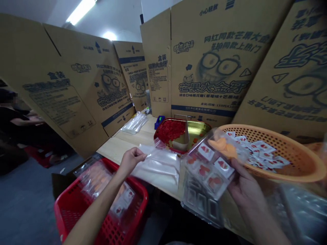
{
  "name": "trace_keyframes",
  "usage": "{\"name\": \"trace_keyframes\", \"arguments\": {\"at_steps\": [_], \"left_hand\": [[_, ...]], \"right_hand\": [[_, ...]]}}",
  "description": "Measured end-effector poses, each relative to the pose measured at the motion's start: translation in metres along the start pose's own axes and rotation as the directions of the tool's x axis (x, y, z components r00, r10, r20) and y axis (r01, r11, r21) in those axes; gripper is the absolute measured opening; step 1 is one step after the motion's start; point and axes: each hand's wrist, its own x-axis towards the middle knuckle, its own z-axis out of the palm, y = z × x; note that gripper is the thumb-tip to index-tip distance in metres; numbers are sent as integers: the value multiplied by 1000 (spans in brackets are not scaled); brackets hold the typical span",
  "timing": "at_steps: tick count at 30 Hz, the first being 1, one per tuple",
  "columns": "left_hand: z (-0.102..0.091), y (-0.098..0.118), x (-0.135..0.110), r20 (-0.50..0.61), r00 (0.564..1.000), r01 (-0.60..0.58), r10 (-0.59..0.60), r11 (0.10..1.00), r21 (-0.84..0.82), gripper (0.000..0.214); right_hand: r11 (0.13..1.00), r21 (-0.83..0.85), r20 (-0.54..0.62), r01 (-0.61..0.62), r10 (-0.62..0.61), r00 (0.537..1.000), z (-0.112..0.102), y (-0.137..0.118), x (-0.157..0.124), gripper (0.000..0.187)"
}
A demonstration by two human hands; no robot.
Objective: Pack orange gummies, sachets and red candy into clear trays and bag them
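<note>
My left hand (130, 160) reaches over the table's near edge and pinches the corner of a clear plastic bag (159, 163) lying on top of a flat stack of such bags. My right hand (244, 187) holds up a filled clear packet (211, 166) with small white sachets printed in red and an orange piece inside. The packet is tilted towards me, just in front of the orange basket (304, 170).
The orange basket holds several small sachets (258, 149). A red metal tin (176, 131) with red pieces sits behind the bags. A red crate (76, 211) with filled packets stands below the table at left. Cardboard boxes (212, 61) wall the table. A person (15, 119) sits far left.
</note>
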Motion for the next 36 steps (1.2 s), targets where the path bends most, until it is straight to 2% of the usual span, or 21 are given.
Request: {"name": "trace_keyframes", "arguments": {"at_steps": [4, 7, 11, 18, 22, 26, 30, 33, 36], "left_hand": [[17, 2, -40, -30, 994, 97, -104, 981, -165, 36], [34, 2, -63, -3, 985, 163, -171, 946, -279, 37], [53, 1, -80, 29, 969, 235, -246, 878, -416, 38], [64, 4, -90, 87, 948, 310, -307, 821, -480, 36], [65, 5, -92, 193, 912, 403, -361, 709, -579, 38], [65, 9, -93, 259, 881, 464, -396, 618, -634, 38], [62, 12, -94, 273, 869, 479, -413, 561, -675, 35], [58, 11, -95, 269, 867, 478, -420, 547, -687, 32], [57, 12, -96, 280, 869, 479, -407, 553, -682, 32]], "right_hand": [[993, 111, 77, 41, -49, 996, 36, -1, -10, 24], [985, 156, 162, 69, -95, 982, 59, 3, -18, 25], [983, 162, 225, 89, -125, 966, 75, 17, -21, 21], [969, 182, 306, 170, -220, 926, 67, 40, -17, 20], [952, 207, 341, 225, -286, 896, 59, 44, -14, 23], [974, 147, 384, 172, -216, 897, 53, 47, -8, 25], [986, 67, 455, 152, -166, 875, 48, 45, -2, 29], [989, 34, 491, 142, -141, 860, 46, 40, -1, 31], [995, -51, 512, 83, -45, 858, 45, 38, -3, 30]]}}
